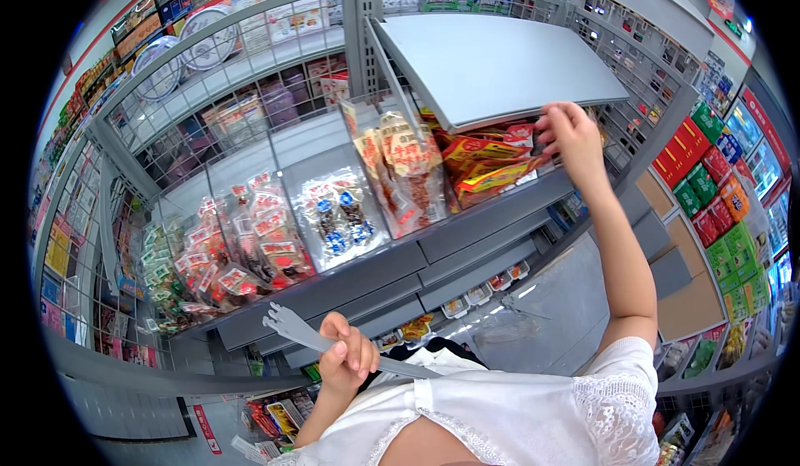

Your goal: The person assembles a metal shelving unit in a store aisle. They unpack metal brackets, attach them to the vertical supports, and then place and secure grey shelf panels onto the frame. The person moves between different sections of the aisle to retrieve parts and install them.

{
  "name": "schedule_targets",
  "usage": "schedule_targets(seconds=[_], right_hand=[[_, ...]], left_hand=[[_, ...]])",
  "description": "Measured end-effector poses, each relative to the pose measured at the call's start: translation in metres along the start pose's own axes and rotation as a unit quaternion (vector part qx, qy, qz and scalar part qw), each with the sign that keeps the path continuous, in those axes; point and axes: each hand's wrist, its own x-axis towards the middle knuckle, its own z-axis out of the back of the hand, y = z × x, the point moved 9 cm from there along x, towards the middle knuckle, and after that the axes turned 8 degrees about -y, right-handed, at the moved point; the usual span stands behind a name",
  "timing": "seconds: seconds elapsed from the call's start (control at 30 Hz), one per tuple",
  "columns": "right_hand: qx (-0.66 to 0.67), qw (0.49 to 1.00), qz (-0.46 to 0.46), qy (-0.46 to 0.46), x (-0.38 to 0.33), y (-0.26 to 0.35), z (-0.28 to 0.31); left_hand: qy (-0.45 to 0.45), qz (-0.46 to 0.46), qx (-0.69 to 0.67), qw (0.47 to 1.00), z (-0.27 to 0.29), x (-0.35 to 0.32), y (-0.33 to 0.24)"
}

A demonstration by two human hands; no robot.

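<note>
1. Left hand [350,359] is gripping hook-ended grey metal bracket [302,329], near front edge of grey metal shelf [313,162].
2. Right hand [570,135] is touching flat grey rectangular panel [500,62] (grip: can't tell) above shelf's right end.

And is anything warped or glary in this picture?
In the head view, the grey rail at lower left curves and the corners go black; also in the head view, clear packets glint, while the pale panel by the right hand looks fairly evenly lit.

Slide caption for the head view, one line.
Left hand holds a grey bracket; right hand at the edge of a grey shelf above snack packs.
</note>
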Motion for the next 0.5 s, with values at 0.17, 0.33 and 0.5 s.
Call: schedule_targets(seconds=[0.17,0.33,0.5], right_hand=[[0.321,0.905,-0.269,0.073,0.063,-0.112,0.016],[0.620,0.760,-0.196,0.003,0.111,-0.136,-0.004],[0.694,0.705,-0.147,0.012,0.116,-0.099,0.000]], left_hand=[[0.007,0.000,0.002,1.000,-0.023,0.021,0.037],[-0.002,-0.013,0.018,1.000,-0.053,0.033,0.081],[-0.038,-0.075,0.047,0.995,-0.068,0.027,0.106]])
